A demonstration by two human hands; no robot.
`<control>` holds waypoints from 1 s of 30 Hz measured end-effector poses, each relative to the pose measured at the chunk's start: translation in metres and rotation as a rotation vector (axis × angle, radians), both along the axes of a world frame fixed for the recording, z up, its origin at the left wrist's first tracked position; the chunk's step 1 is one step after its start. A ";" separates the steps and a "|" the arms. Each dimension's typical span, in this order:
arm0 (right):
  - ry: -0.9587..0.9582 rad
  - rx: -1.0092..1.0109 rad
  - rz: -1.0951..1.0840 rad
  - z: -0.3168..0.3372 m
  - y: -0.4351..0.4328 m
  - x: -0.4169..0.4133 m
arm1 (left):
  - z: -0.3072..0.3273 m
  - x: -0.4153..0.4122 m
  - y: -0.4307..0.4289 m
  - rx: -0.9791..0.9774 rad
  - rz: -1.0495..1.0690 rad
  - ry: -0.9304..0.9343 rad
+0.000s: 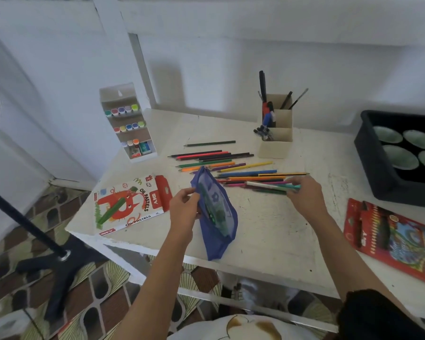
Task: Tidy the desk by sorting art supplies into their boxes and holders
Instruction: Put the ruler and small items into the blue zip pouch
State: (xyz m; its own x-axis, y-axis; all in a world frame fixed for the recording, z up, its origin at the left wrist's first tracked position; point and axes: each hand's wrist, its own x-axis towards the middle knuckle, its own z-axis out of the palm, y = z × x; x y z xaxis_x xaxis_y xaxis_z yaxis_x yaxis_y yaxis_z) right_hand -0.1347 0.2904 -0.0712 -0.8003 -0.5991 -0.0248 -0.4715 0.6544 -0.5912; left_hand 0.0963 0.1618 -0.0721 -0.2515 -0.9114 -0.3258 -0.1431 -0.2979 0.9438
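Coloured pencils (231, 165): spread in a loose row across the middle of the desk (268, 236), just beyond both hands; one dark green pencil (209, 143) lies apart, farther back.
Right hand (304, 195): fingers curled round a small bunch (268, 187) of pencils at the near edge of the spread, the bunch pointing left.
Left hand (184, 204): pinches the open rim of the pouch (219, 217), which sits just left of the bunch.
Pouch: blue mesh, mouth open; green and dark things show through, too blurred to name.
Pen holder (276, 141): stepped card compartments behind the pencils, with pens and brushes standing in them.
Marker stand (129, 123): back left, tiers of coloured caps.
Pastels box (130, 204): flat, left of the pouch.
Pencil box (393, 239): red, flat, near right.
Tray (375, 175): black, far right, holding green dishes (400, 157).
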 end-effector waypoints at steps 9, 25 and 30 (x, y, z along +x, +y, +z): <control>0.097 0.136 0.083 -0.015 -0.008 -0.005 | -0.001 -0.004 0.000 0.014 0.089 0.017; -0.676 -0.186 0.289 0.046 -0.004 0.033 | -0.005 -0.009 0.002 -0.012 0.123 -0.004; -0.743 -0.034 0.379 0.068 -0.012 0.063 | -0.003 -0.007 0.001 -0.043 0.114 -0.029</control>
State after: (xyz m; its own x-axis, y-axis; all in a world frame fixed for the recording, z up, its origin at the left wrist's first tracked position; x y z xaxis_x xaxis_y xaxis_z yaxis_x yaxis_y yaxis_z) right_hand -0.0715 0.2780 -0.0032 -0.3266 -0.8348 -0.4433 -0.1358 0.5056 -0.8520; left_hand 0.0891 0.1625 -0.0751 -0.1368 -0.9467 -0.2915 -0.1379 -0.2732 0.9520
